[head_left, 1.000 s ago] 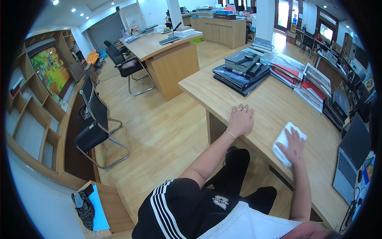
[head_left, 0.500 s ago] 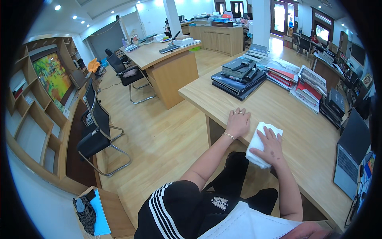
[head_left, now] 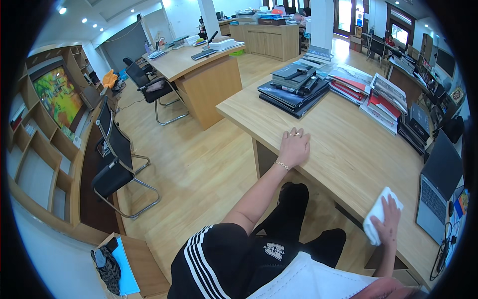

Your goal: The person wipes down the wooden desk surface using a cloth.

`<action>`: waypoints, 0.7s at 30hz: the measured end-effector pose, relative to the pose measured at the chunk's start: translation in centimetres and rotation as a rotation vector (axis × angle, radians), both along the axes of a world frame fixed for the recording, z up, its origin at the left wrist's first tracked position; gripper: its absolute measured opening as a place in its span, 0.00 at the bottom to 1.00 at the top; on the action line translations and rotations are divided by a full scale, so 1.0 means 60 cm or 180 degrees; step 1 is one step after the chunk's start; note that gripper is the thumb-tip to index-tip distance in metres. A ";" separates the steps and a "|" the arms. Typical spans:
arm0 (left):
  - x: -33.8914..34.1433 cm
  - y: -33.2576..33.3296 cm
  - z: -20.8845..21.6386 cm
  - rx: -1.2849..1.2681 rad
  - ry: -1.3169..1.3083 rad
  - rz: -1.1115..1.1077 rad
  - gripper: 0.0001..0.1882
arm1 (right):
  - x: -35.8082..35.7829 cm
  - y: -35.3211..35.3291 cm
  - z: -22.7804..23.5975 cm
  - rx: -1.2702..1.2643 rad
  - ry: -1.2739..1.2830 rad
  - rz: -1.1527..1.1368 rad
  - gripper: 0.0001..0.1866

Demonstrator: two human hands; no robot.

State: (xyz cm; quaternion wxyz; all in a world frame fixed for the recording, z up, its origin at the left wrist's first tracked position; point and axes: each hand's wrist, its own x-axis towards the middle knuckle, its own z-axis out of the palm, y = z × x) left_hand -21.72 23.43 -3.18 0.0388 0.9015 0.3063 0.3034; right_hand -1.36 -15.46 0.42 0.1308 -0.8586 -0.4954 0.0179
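My right hand [head_left: 389, 224] presses a folded white cloth [head_left: 377, 219] onto the light wooden desk [head_left: 343, 149], close to its near edge. The fingers spread across the cloth, and part of it hangs over the edge. My left hand [head_left: 295, 148] rests on the desk's left part, near the edge, holding nothing. It wears a ring, and a bracelet circles the wrist. Its fingers lie on the wood, slightly bent.
Dark folders [head_left: 294, 94] are stacked at the desk's far left corner, beside papers and red folders [head_left: 348, 84]. An open laptop [head_left: 433, 199] and coiled black cable [head_left: 442, 256] lie at the right. Black chairs [head_left: 117, 159] stand at left.
My right hand has slid the cloth along the desk edge, rightward and nearer to me. My left hand stays at about the same place on the desk. The view has shifted slightly.
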 end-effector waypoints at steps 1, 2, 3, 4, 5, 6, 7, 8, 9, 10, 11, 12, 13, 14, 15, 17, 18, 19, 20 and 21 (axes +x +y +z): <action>-0.002 0.000 0.001 -0.0046 0.0025 0.0005 0.18 | 0.012 -0.019 -0.001 -0.0043 -0.0078 -0.0188 0.43; 0.001 -0.003 0.005 -0.0082 0.0047 -0.0014 0.18 | 0.027 -0.035 -0.005 -0.0077 -0.0159 -0.0400 0.41; 0.000 -0.003 0.005 -0.0123 0.0066 -0.0021 0.19 | 0.043 -0.043 -0.011 -0.0087 -0.0157 -0.0407 0.41; -0.001 -0.002 0.006 -0.0131 0.0067 -0.0030 0.19 | 0.059 -0.050 -0.017 -0.0056 -0.0141 -0.0582 0.41; -0.004 -0.002 0.005 -0.0107 0.0078 0.0004 0.19 | 0.075 -0.056 -0.023 -0.0024 -0.0123 -0.0751 0.41; -0.006 -0.001 0.005 -0.0080 0.0086 0.0033 0.19 | 0.088 -0.060 -0.027 0.0009 -0.0108 -0.0924 0.41; -0.002 -0.002 0.005 -0.0052 0.0090 0.0035 0.19 | 0.101 -0.061 -0.029 0.0004 -0.0111 -0.0959 0.41; -0.001 -0.003 0.005 -0.0051 0.0092 0.0000 0.19 | 0.115 -0.050 -0.032 -0.0054 -0.0170 -0.1023 0.40; 0.000 -0.003 0.006 -0.0061 0.0100 0.0002 0.19 | 0.128 -0.035 -0.033 -0.0108 -0.0230 -0.1094 0.40; -0.002 -0.003 0.006 -0.0066 0.0119 0.0015 0.19 | 0.136 -0.016 -0.036 -0.0162 -0.0278 -0.1156 0.40; -0.002 -0.004 0.008 -0.0071 0.0131 0.0021 0.19 | 0.142 0.004 -0.035 -0.0183 -0.0294 -0.1163 0.40; 0.000 -0.004 0.007 -0.0052 0.0129 -0.0023 0.19 | 0.148 0.028 -0.032 -0.0193 -0.0314 -0.1176 0.41; 0.000 -0.005 0.007 -0.0044 0.0134 0.0020 0.19 | 0.149 0.055 -0.032 -0.0206 -0.0331 -0.1238 0.41; -0.005 -0.003 0.005 -0.0030 0.0142 0.0078 0.19 | 0.145 0.093 -0.033 -0.0212 -0.0342 -0.1286 0.42; -0.003 -0.004 0.007 -0.0013 0.0141 0.0091 0.20 | 0.139 0.126 -0.034 -0.0075 -0.0389 -0.1117 0.40; -0.004 -0.007 0.015 -0.0102 0.0225 0.0003 0.20 | 0.101 0.189 -0.011 -0.0005 -0.0341 -0.0933 0.40; 0.003 -0.009 0.019 -0.0226 0.0318 0.0006 0.19 | 0.074 0.220 0.008 -0.0067 -0.0241 -0.0908 0.41; 0.001 -0.010 0.020 -0.0171 0.0330 -0.0089 0.19 | 0.057 0.250 0.012 -0.0081 -0.0221 -0.0769 0.42; -0.002 -0.009 0.017 -0.0123 0.0287 -0.0030 0.20 | 0.042 0.280 0.010 -0.0096 -0.0195 -0.0619 0.43; -0.004 -0.006 0.013 -0.0082 0.0247 0.0036 0.20 | 0.032 0.309 0.001 -0.0057 -0.0207 -0.0439 0.44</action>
